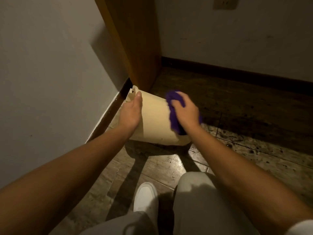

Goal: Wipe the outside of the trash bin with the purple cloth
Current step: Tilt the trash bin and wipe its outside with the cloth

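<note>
The trash bin [155, 119], cream plastic, lies tipped over on the wooden floor [245, 106], in the corner where the grey wall [50, 65] meets a wooden door frame [135, 48]. Its wider rim end points toward the wall and door frame; a handle cut-out shows at that end. Its other end faces the camera and rests on the floor.

The left hand [131, 114] lies on the upper left side of the bin, thumb reaching up toward the handle cut-out, fingers wrapped round the far left side and hidden. Grip: clasping the bin.

The right hand [185, 111] presses the purple cloth [173, 116] against the right side of the bin. The cloth is bunched beneath the palm, with folds showing above the fingers and below the wrist. Grip: clenched over the cloth, knuckles up.

Both forearms are bare. Below them, light trousers [194, 200] cover a bent knee, and a white shoe [145, 195] stands on the floor. A dark skirting board [237, 73] runs along the far wall. The floor near the bin shows dark spots and a glossy patch.
</note>
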A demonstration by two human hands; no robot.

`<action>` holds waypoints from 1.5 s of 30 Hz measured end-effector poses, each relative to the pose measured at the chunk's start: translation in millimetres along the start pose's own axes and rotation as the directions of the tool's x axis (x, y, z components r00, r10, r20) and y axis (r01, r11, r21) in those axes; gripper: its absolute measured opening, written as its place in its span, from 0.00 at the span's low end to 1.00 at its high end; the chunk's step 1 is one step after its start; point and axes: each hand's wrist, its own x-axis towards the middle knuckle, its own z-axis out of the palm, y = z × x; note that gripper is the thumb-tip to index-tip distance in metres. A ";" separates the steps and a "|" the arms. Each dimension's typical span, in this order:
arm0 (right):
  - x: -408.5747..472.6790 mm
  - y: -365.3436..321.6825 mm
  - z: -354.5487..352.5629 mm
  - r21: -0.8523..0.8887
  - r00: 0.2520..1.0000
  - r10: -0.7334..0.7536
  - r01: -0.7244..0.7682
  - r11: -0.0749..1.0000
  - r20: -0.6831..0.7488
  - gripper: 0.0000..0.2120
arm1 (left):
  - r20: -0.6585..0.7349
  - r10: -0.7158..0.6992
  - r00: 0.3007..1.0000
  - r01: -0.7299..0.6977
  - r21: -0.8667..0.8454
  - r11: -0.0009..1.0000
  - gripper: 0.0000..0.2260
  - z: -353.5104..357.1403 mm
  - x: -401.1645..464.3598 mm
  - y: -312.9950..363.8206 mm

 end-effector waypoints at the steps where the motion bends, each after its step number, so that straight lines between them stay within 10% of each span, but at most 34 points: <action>1: -7.5 -14.4 12.4 0.017 0.994 -0.097 0.096 0.995 0.052 0.22 | 0.016 0.024 1.000 -0.024 0.016 1.000 0.23 -0.4 0.0 2.0; 6: -20.1 -18.5 27.4 -0.051 0.951 -0.276 0.285 0.957 0.139 0.25 | 0.056 0.085 0.995 -0.088 0.062 0.994 0.24 -8.3 -7.3 -6.2; 13: -4.7 79.9 -44.9 0.020 0.922 0.386 -0.386 0.922 -0.002 0.21 | 0.181 0.131 0.975 -0.168 0.210 0.963 0.27 1.5 -35.7 -21.1; 18: -11.2 -14.8 0.9 0.227 0.994 -0.021 -0.004 0.974 0.106 0.19 | 0.176 0.209 0.962 -0.244 0.212 0.946 0.23 14.5 -35.6 -0.3; 23: -28.3 -11.7 -1.1 -0.035 0.950 -0.309 0.311 0.950 0.047 0.26 | 0.116 0.109 0.987 -0.123 0.129 0.984 0.27 18.3 -25.7 4.6; 30: -32.3 66.1 -55.6 0.026 0.962 0.148 -0.146 0.989 -0.230 0.24 | 0.097 0.035 0.995 -0.045 0.102 0.994 0.22 20.4 -26.9 1.4; 38: -67.4 4.3 -0.7 -0.263 0.844 -0.528 0.533 0.804 0.095 0.29 | 0.043 -0.073 0.996 0.072 0.030 0.997 0.30 34.1 -23.4 19.4; 45: -46.3 82.5 -73.6 -0.283 0.966 -0.174 0.115 0.952 -0.193 0.29 | 0.037 -0.138 0.990 0.136 0.046 0.990 0.28 31.4 -25.0 14.5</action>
